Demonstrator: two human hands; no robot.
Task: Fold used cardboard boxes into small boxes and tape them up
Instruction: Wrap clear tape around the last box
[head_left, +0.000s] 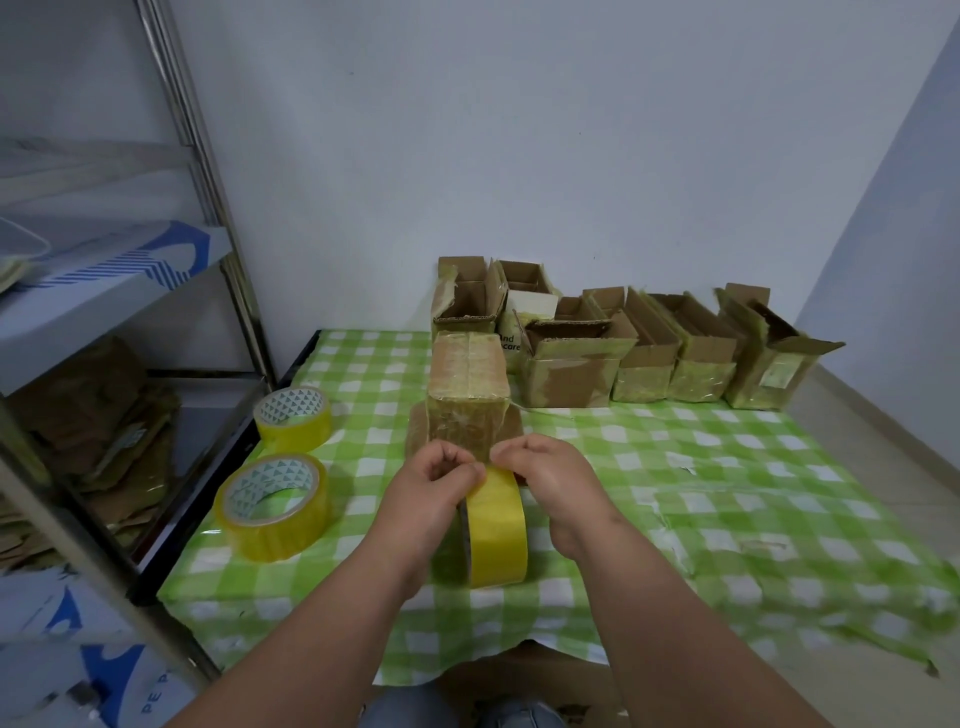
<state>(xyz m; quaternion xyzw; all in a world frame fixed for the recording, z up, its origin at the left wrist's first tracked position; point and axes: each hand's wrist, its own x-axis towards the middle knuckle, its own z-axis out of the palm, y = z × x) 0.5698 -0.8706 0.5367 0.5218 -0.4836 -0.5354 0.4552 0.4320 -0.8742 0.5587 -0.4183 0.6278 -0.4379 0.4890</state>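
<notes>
My left hand (436, 483) holding the tape roll (496, 530) upright, my right hand (545, 473) pinching its top edge, small box (467, 395) just behind.

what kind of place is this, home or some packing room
Probably a small makeshift packing corner, not a proper warehouse: a low table under a green checked cloth, open reused cardboard boxes along the wall, and a metal shelf rack holding flattened cardboard.

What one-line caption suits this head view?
Both hands pick at a yellow tape roll before a taped cardboard box on the green checked cloth.
</notes>
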